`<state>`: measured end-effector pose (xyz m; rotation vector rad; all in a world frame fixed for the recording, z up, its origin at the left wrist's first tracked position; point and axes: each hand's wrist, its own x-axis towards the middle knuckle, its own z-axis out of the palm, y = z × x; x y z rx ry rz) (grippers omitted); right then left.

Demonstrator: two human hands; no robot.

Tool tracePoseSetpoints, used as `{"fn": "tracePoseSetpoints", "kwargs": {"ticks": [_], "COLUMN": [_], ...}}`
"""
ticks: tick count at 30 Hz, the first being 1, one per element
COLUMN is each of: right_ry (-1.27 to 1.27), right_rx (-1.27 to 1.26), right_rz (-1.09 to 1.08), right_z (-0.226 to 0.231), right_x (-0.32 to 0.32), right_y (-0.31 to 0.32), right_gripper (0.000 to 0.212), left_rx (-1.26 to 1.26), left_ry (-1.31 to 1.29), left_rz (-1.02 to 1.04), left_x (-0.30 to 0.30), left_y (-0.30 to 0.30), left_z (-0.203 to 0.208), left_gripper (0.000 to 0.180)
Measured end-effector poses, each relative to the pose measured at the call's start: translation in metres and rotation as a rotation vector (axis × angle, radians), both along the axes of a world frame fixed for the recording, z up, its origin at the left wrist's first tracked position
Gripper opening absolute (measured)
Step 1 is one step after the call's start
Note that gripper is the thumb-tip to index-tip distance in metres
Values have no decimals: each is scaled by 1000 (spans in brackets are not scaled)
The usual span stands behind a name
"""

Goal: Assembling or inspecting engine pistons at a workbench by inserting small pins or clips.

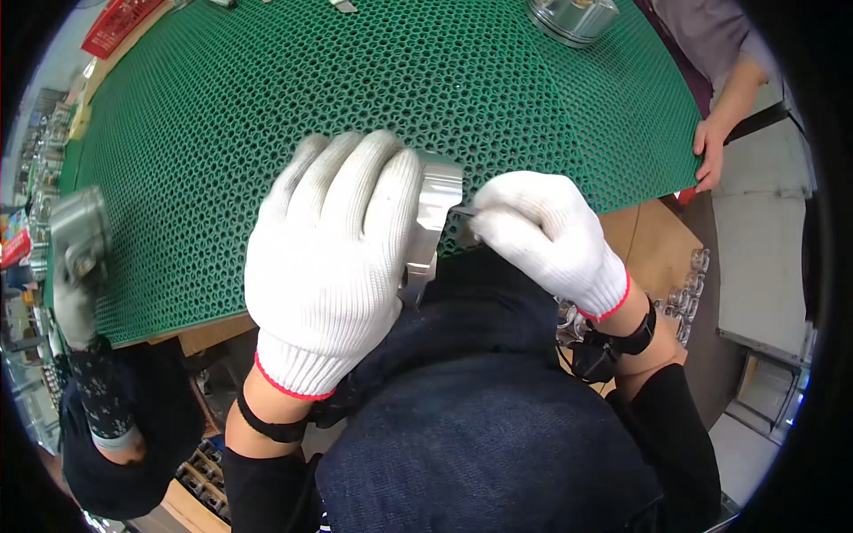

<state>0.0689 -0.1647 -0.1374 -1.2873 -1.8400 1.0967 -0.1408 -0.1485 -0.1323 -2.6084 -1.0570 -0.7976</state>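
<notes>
My left hand (333, 258), in a white knit glove with a red cuff edge, wraps over a silver metal piston (441, 188) at the near edge of the green mat. Most of the piston is hidden under the palm and fingers; its ringed side and skirt show to the right. My right hand (546, 231), gloved alike, is closed in a pinch just right of the piston. From its fingertips a thin dark tool (464, 210) points left and meets the piston's side. The rest of that tool is hidden in the glove.
A green honeycomb mat (373, 98) covers the table. Another piston (573, 18) stands at the far right. One person's bare hand (709, 153) rests on the right edge; at left, another person's gloved hand holds a piston (80, 235). Several metal parts (689, 298) lie lower right.
</notes>
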Motion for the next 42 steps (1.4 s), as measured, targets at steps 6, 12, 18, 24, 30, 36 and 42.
{"fn": "tracePoseSetpoints", "kwargs": {"ticks": [6,12,18,24,30,36,42], "right_ry": [14,-213,-564,-716,-505,-120,119], "right_rx": [51,400,522,298,50,-280,-476], "right_rz": [18,125,187,379,352,214,398], "right_z": [-4,-8,5,18,7,-3,5], "right_x": [1,3,8,11,36,48,9], "right_y": [6,16,22,23,12,-5,8], "right_gripper": [25,22,25,28,25,21,18], "left_rx": [-49,-295,-375,-406,-425,-569,-848], "left_ry": [47,177,415,443,-233,-1135,-914], "left_rz": [46,92,118,85,11,462,49], "left_x": [11,24,36,42,-22,-27,-84], "left_y": [5,39,87,88,72,-12,6], "left_z": [7,31,35,43,6,-34,-47], "left_gripper": [49,35,28,33,51,60,147]}}
